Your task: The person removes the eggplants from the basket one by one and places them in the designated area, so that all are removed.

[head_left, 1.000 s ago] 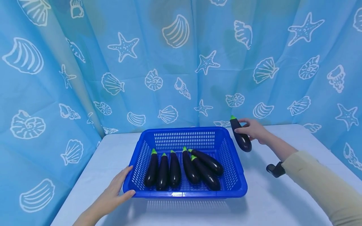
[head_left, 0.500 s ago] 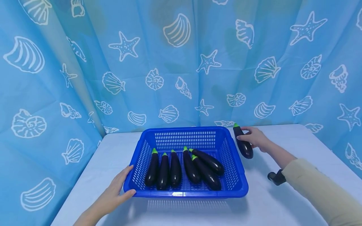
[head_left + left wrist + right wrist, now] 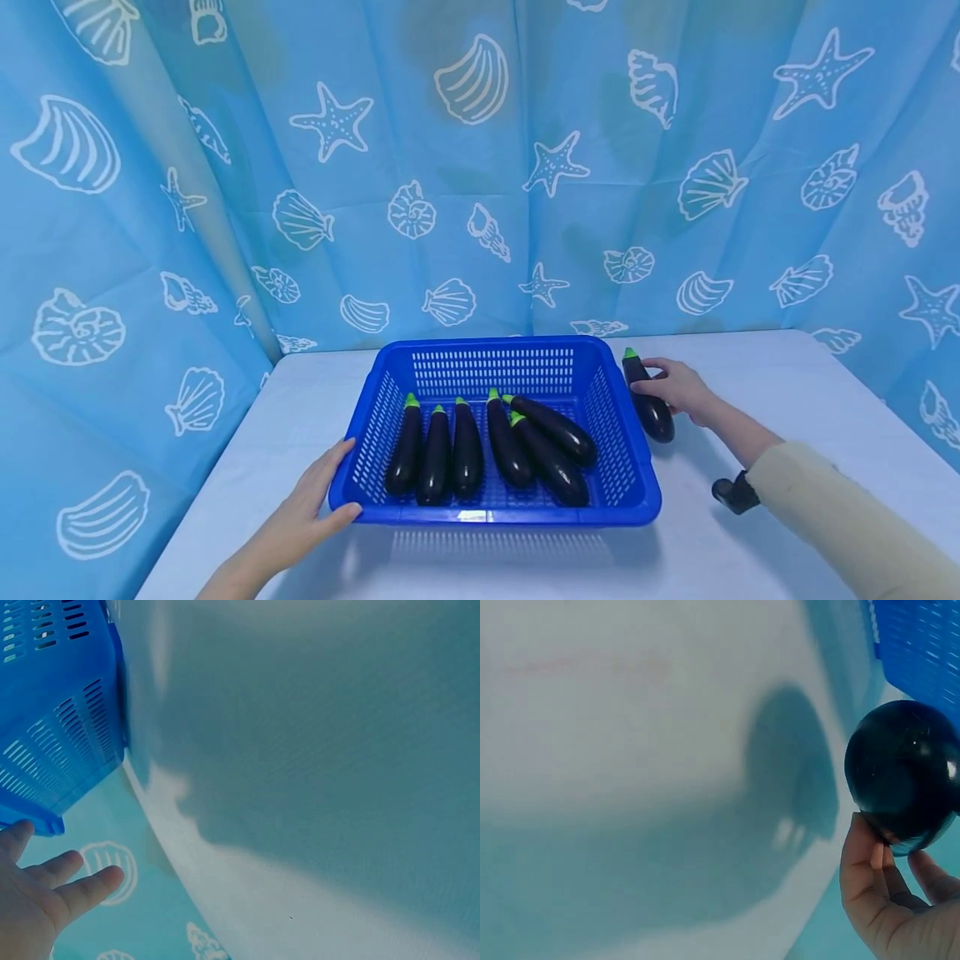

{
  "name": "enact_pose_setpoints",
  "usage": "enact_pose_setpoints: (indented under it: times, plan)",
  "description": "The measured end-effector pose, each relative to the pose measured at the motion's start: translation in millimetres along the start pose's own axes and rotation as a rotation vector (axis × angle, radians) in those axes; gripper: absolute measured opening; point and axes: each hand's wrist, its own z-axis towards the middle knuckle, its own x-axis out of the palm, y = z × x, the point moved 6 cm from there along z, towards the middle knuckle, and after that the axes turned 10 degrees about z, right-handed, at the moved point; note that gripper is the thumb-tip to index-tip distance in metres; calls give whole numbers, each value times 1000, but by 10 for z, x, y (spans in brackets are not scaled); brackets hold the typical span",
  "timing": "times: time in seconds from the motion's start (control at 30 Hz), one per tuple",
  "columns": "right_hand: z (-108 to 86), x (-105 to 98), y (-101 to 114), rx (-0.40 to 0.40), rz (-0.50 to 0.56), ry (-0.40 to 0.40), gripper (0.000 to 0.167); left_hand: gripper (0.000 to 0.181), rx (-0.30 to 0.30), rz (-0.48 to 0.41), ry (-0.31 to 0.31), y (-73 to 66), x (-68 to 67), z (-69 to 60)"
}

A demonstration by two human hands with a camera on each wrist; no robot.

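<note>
To the right of the blue basket [image 3: 487, 517], my right hand [image 3: 681, 390] pinches a dark eggplant [image 3: 651, 410] between thumb and fingers. Its green stem end points away from me; the rounded end, toward me, looks large in the right wrist view [image 3: 900, 776]. My left hand [image 3: 303, 500] rests at the basket's front left corner, thumb and fingertips at the rim. Spread, fairly straight fingers [image 3: 90, 889] show in the left wrist view. Inside the basket lie several eggplants, three side by side at left, including one eggplant [image 3: 405, 450], and a looser group with another eggplant [image 3: 558, 429] at right.
The basket stands on a white-covered table [image 3: 750, 358]. Behind and at both sides hangs a blue curtain [image 3: 480, 167] with white shell and starfish prints. A black device [image 3: 737, 493] sits at my right wrist. Bare tabletop lies right of the basket.
My right hand has lowered the eggplant and brought it nearer to me, beside the basket's right wall. The left hand and the eggplants in the basket stay in place.
</note>
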Motion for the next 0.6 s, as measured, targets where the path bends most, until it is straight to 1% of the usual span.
enact_pose_setpoints:
  times: [0.2, 0.43, 0.6]
  plan:
    - [-20, 49, -103, 34, -2, 3, 69, 81, 8, -14, 1, -5, 3, 0]
    - [-10, 92, -204, 46, 1, 0, 69, 81, 8, -16, 0, -4, 11, 2]
    - [-3, 109, -239, 62, 7, -8, 68, 81, 3, -10, 5, 1, 10, 1]
